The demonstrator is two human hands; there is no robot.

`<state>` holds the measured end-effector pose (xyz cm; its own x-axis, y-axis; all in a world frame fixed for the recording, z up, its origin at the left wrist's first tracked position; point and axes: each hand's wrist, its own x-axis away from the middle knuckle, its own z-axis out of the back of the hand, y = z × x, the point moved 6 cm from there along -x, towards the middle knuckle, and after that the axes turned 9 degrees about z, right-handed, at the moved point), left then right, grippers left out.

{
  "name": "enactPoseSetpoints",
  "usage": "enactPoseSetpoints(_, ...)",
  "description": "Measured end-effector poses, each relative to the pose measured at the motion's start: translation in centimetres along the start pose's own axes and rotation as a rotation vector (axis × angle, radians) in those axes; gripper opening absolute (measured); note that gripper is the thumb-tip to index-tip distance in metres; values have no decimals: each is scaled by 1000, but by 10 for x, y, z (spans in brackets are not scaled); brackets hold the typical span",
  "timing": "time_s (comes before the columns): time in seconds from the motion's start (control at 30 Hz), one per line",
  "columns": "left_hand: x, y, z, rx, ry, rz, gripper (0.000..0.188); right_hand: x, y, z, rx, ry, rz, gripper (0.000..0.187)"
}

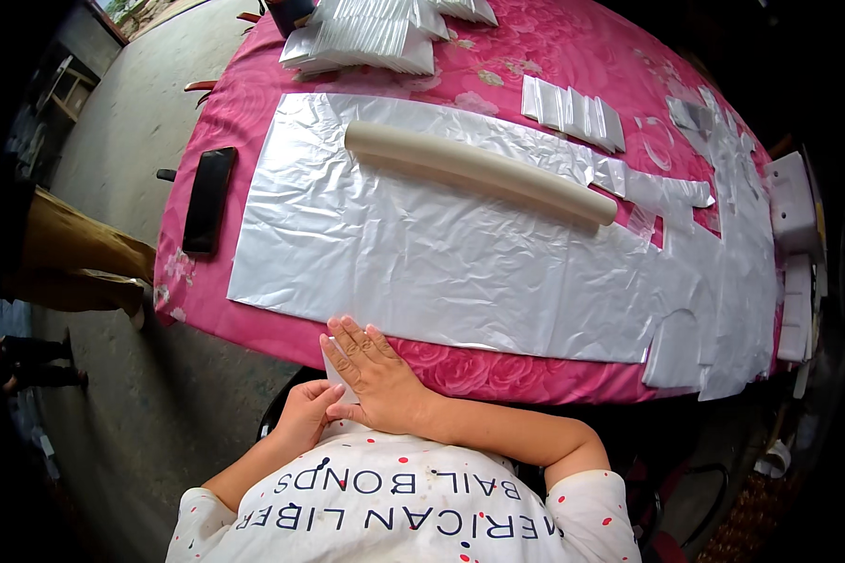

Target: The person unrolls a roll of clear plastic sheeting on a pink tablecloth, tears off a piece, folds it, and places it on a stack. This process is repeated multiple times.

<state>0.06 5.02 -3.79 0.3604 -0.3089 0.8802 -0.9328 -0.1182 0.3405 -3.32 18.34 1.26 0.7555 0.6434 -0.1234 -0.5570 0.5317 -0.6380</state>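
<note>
At the near edge of the table, just above my lap, my left hand [307, 415] pinches the lower end of a small white folded piece [339, 369]. Whether it is plastic or paper I cannot tell. My right hand [377, 375] lies across that piece with its fingers stretched out, covering most of it. Beyond my hands, large silvery-white plastic sheeting [404, 253] is spread over the table, creased all over. A long beige tube [479, 173] rests on the sheeting, slanting from upper left to lower right. Neither hand touches the tube.
A pink flowered cloth [221, 305] covers the table. A black phone [209, 201] lies at the left edge. Stacks of folded white pieces [366, 42] stand at the back, with a smaller bundle [573, 113] to the right. Cut plastic strips [723, 281] hang at the right side.
</note>
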Motion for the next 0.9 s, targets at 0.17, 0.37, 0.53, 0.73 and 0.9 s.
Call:
enactPoseSetpoints(0.17,30,51,-45,-1008,160,-535,11,-8,-15,35,60,51,197,55)
enactPoseSetpoints(0.37,47,97,-110,-1291,177,-1115,28,15,26,112,-18,170,242,8)
enactPoseSetpoints(0.53,39,109,-122,-1365,209,-1188,42,69,138,223,-269,745,-330,13)
enactPoseSetpoints(0.73,30,99,-138,-1394,70,-1179,35,130,308,336,-210,1245,-527,25)
enactPoseSetpoints(0.9,26,106,-140,-1385,78,-1189,34,154,328,365,985,940,-952,42)
